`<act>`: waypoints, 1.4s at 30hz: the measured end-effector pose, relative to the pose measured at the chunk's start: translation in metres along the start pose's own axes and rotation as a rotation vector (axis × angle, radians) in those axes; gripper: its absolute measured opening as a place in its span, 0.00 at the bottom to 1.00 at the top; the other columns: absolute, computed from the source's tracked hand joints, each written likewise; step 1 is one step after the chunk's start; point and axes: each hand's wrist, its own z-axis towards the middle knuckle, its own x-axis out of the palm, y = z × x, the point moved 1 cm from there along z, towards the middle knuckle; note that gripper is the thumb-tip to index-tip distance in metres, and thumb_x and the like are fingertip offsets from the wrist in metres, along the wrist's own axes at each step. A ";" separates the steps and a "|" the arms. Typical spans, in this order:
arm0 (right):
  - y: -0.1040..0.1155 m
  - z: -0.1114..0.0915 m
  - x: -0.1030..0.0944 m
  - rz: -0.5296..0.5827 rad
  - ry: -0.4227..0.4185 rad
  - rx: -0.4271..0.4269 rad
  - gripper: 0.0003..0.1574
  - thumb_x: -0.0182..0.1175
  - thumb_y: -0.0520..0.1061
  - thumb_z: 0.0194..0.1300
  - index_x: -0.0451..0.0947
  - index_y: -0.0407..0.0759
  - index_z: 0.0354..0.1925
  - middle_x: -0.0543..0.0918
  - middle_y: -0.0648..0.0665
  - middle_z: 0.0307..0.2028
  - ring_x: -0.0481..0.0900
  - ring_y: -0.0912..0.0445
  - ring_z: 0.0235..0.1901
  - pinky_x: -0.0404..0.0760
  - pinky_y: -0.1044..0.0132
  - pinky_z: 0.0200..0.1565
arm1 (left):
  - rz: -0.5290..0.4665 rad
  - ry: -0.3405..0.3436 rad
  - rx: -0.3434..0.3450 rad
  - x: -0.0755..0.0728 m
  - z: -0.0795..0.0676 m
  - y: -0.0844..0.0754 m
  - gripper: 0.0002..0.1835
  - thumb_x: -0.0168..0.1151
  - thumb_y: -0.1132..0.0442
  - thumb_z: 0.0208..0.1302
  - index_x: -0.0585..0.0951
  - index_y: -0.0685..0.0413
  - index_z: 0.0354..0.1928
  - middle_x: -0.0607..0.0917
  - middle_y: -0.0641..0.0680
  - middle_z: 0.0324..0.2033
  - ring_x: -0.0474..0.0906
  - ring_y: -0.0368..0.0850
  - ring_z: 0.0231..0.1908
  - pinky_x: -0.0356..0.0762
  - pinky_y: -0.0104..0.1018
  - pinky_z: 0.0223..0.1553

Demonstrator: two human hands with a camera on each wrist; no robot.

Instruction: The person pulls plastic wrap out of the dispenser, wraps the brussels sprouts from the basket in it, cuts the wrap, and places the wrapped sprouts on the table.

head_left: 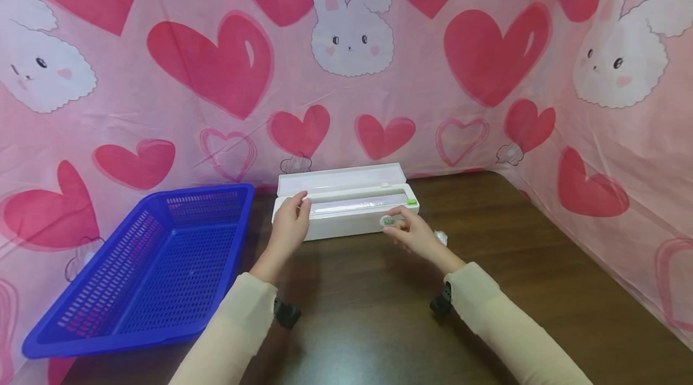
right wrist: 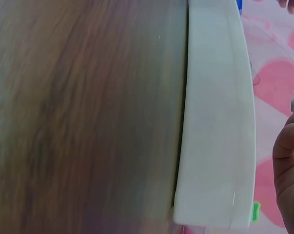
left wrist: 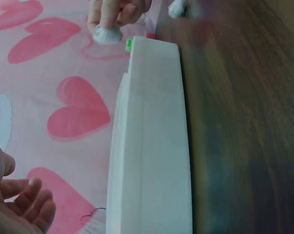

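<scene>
A long white box, a cling film dispenser point(head_left: 346, 225), stands on the table with its lid point(head_left: 341, 180) raised at the back and shiny film inside. At its right end is a small green slider point(head_left: 411, 202). Over the box's left end hovers my left hand point(head_left: 289, 228), its fingers loosely bent around nothing. My right hand point(head_left: 415, 234) pinches a small whitish wad with a green patch point(head_left: 387, 221) between thumb and fingertips, near the box's front right. The left wrist view shows this wad point(left wrist: 107, 34) as crumpled and translucent. Behind the right wrist lies another small crumpled whitish piece point(head_left: 441, 237).
A blue plastic basket point(head_left: 238, 252) with slotted sides stands on the left of the brown wooden table point(head_left: 368, 313). Behind the box, a pink cloth point(head_left: 428, 90) with hearts and rabbits hangs along the back and the sides.
</scene>
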 end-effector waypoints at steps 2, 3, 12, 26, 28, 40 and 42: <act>-0.010 0.001 -0.003 0.004 -0.012 0.007 0.17 0.56 0.33 0.63 0.65 0.31 0.49 0.71 0.45 0.15 0.63 0.59 0.10 0.63 0.70 0.13 | 0.016 -0.020 0.022 -0.002 0.001 0.000 0.18 0.49 0.64 0.67 0.73 0.68 0.54 0.78 0.63 0.37 0.74 0.57 0.40 0.69 0.49 0.43; -0.015 0.002 -0.005 -0.001 -0.016 0.011 0.17 0.57 0.34 0.63 0.65 0.32 0.49 0.71 0.46 0.15 0.63 0.60 0.10 0.62 0.70 0.13 | 0.023 -0.030 0.032 -0.003 0.002 0.000 0.18 0.50 0.64 0.66 0.73 0.69 0.54 0.78 0.64 0.38 0.74 0.58 0.42 0.68 0.50 0.45; -0.037 0.000 -0.021 -0.069 -0.037 0.072 0.21 0.59 0.42 0.63 0.65 0.33 0.50 0.71 0.47 0.16 0.63 0.59 0.10 0.62 0.69 0.13 | 0.101 -0.033 0.006 -0.011 0.005 0.000 0.23 0.51 0.62 0.66 0.68 0.69 0.59 0.71 0.69 0.53 0.61 0.66 0.56 0.57 0.55 0.57; -0.058 -0.006 -0.036 -0.231 -0.038 0.281 0.23 0.63 0.54 0.58 0.70 0.40 0.44 0.71 0.46 0.20 0.64 0.57 0.13 0.65 0.66 0.15 | 0.338 0.031 -0.013 -0.014 0.012 0.002 0.28 0.49 0.55 0.67 0.64 0.65 0.63 0.57 0.67 0.64 0.42 0.65 0.65 0.35 0.59 0.61; -0.059 -0.007 -0.037 -0.255 -0.027 0.299 0.24 0.63 0.54 0.58 0.70 0.40 0.44 0.71 0.46 0.20 0.64 0.56 0.14 0.66 0.65 0.16 | 0.385 0.058 -0.035 -0.014 0.012 0.002 0.29 0.48 0.53 0.67 0.62 0.64 0.65 0.53 0.67 0.66 0.38 0.65 0.66 0.32 0.60 0.61; -0.064 -0.011 -0.037 -0.362 0.071 0.348 0.19 0.63 0.50 0.59 0.73 0.38 0.41 0.73 0.45 0.22 0.67 0.54 0.17 0.69 0.64 0.17 | 0.563 0.293 -0.133 -0.012 0.012 0.007 0.38 0.36 0.39 0.67 0.47 0.54 0.71 0.37 0.61 0.70 0.22 0.63 0.65 0.22 0.63 0.58; -0.064 -0.011 -0.037 -0.374 0.091 0.356 0.18 0.62 0.49 0.59 0.74 0.38 0.41 0.73 0.45 0.22 0.68 0.54 0.18 0.70 0.64 0.17 | 0.575 0.312 -0.140 -0.011 0.011 0.008 0.38 0.35 0.39 0.67 0.46 0.54 0.71 0.37 0.61 0.70 0.22 0.63 0.65 0.21 0.63 0.57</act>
